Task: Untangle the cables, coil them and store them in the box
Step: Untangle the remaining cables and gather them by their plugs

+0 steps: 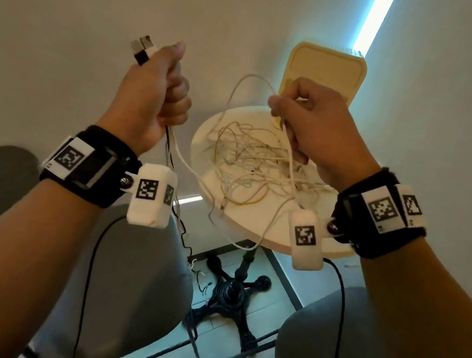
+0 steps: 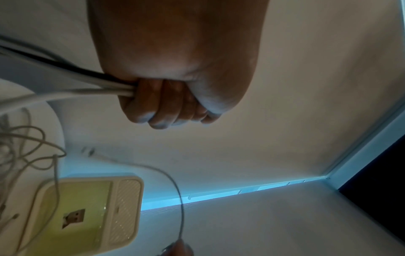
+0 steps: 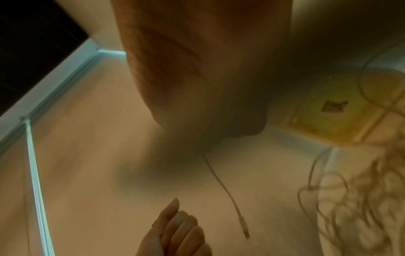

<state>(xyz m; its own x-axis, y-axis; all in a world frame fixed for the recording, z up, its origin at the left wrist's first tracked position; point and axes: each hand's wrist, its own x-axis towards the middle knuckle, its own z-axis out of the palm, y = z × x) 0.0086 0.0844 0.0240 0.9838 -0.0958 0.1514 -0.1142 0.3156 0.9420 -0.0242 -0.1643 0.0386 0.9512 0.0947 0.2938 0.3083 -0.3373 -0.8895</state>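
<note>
My left hand (image 1: pixel 174 88) is raised in a fist and grips a bundle of white and black cables (image 2: pixel 87 83); their plugs (image 1: pixel 142 48) stick out above the thumb. My right hand (image 1: pixel 290 103) pinches a thin white cable (image 1: pixel 253 79) that loops up from the tangle of pale cables (image 1: pixel 249 162) on the round table (image 1: pixel 251 227). In the right wrist view this thin cable (image 3: pixel 219 181) hangs down to a loose plug (image 3: pixel 245 232). The cream box (image 1: pixel 326 69) stands at the table's far side, behind my right hand.
The table stands on a black pedestal foot (image 1: pixel 228 295) in a corner between two pale walls. Grey rounded seats (image 1: pixel 125 285) (image 1: pixel 355 352) lie below both arms. Several cable ends hang over the table's near edge (image 1: pixel 213 215) towards the tiled floor.
</note>
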